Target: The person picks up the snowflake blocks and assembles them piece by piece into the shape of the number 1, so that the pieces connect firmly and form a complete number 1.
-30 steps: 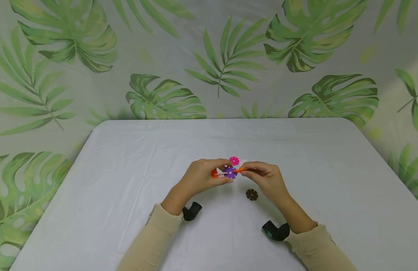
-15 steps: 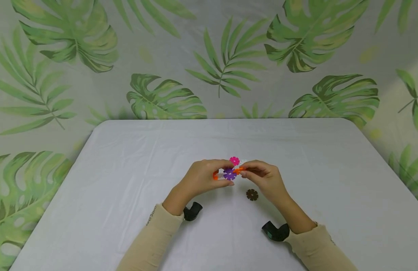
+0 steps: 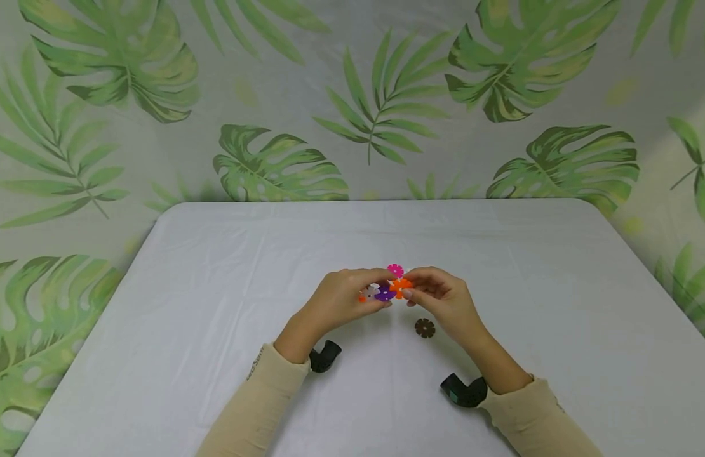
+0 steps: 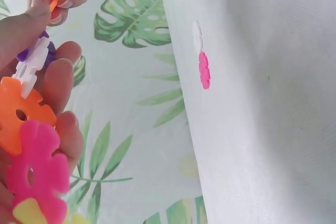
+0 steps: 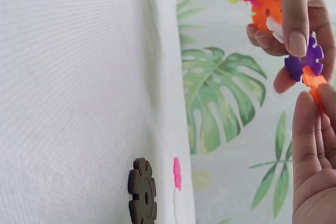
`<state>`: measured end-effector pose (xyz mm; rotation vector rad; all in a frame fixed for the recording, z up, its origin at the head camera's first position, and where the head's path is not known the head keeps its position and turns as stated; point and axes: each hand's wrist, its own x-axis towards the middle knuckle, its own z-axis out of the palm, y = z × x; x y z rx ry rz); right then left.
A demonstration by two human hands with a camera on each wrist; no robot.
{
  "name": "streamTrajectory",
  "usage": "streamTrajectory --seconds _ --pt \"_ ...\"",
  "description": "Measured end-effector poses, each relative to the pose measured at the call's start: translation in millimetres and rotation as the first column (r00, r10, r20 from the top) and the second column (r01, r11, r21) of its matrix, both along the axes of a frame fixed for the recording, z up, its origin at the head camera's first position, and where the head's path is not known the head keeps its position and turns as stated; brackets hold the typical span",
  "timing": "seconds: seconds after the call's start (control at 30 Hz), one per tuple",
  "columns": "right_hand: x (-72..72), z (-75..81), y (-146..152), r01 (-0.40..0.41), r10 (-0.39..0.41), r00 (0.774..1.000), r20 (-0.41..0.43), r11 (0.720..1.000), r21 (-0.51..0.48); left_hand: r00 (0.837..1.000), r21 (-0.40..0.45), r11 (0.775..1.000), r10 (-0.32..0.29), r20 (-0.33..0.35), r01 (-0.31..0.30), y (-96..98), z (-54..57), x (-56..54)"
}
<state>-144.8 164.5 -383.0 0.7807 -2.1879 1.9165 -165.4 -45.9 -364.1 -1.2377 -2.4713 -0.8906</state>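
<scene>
My left hand (image 3: 341,295) grips a chain of slotted flower-shaped plastic discs. In the left wrist view the chain runs from a yellow disc (image 4: 29,211) through a pink disc (image 4: 52,174), an orange disc (image 4: 34,111) and a white disc (image 4: 32,61) to a purple disc (image 5: 318,55). Between thumb and fingers, my right hand (image 3: 449,298) pinches a second orange disc (image 5: 312,78). Its edge meets the rim of the purple one; how deeply the slots engage cannot be told. Fingers hide part of the chain.
A brown disc (image 3: 420,328) lies on the white table (image 3: 244,254), nearer me than the hands. Behind the hands lie a loose pink disc (image 3: 395,271) and a white disc (image 4: 197,35). Black curved devices (image 3: 325,357) sit at both wrists. Leaf-patterned cloth hangs behind the table.
The orange disc in my right hand has turned from edge-on to showing its face, still against the purple disc. The chain in my left hand has tilted slightly. Loose discs have not moved.
</scene>
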Motion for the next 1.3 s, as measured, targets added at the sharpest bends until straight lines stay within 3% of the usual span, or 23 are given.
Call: streamTrajectory --seconds 0.4,0.63,0.9,1.2,1.3 --pt "-0.4 -2.3 -2 -0.055 0.063 0.995 0.078 0.994 -0.096 1.0 0.036 0.999 0.007 -0.006 -0.007 2.0 -1.8 1.1" --pt "0.2 -3.9 -4 -0.076 0.087 0.99 0.107 0.991 -0.109 1.0 0.014 1.0 0.021 -0.014 -0.021 2.9 -1.8 1.1" --pt "-3.3 2.9 8 -0.07 0.071 0.994 0.082 0.997 -0.023 0.999 0.012 0.999 0.047 -0.01 -0.047 -0.2 -0.8 -0.7" --pt "-14.0 4.3 37 -0.179 0.159 0.978 0.134 0.972 0.152 0.999 0.029 0.998 0.047 -0.004 -0.047 -2.7 0.1 -1.9" --pt "-17.4 0.9 44 -0.226 0.192 0.962 0.194 0.958 0.175 0.999 0.032 0.998 0.051 0.001 -0.051 -3.5 0.5 -2.1"
